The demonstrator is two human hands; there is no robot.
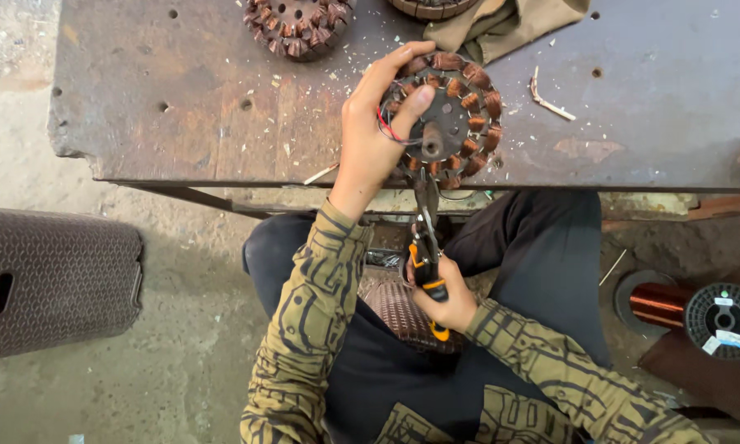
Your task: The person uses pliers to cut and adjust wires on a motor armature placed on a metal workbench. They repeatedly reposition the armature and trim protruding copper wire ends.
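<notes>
Motor rewinding workshop: rusty steel bench (180, 107), copper-wound stators (297, 26), copper wire spool (699, 308), dusty concrete floor (189, 329), wire scraps everywhere.

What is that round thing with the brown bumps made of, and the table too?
The round stator looks like shiny reddish-brown copper wire coils wound on a dark metal core. The table seems to be steel: flat, grey-brown, with rusty patches and drilled holes.

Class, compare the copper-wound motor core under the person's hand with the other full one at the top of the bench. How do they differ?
The held core sits at the bench's near edge under the left hand; the far core lies untouched, cut off by the frame. Red and black wires leave the held core; none show on the far core. Both carry rings of copper coils.
</notes>
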